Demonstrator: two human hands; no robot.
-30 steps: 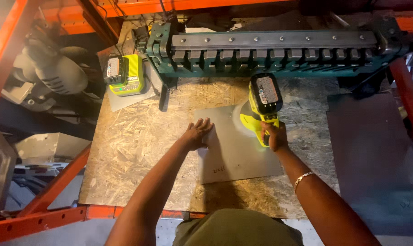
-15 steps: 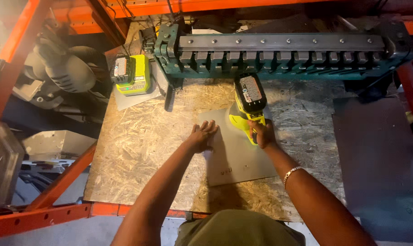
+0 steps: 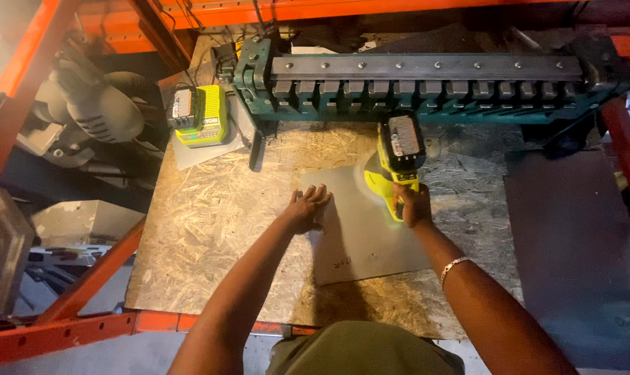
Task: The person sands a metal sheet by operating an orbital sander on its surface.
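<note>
Head view: left hand (image 3: pixel 306 207) spread flat on metal sheet (image 3: pixel 370 239), right hand (image 3: pixel 413 205) wrapped around yellow power tool (image 3: pixel 396 163).

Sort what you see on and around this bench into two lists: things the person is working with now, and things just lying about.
In use:
- left hand, flat on the grey metal sheet
- right hand, gripping the yellow cordless tool on that sheet

Lying about:
- battery charger
- green bending brake
- grey power tool off the board's left

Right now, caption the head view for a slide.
Left hand steadies grey sheet; right hand grips yellow cordless tool.
</note>
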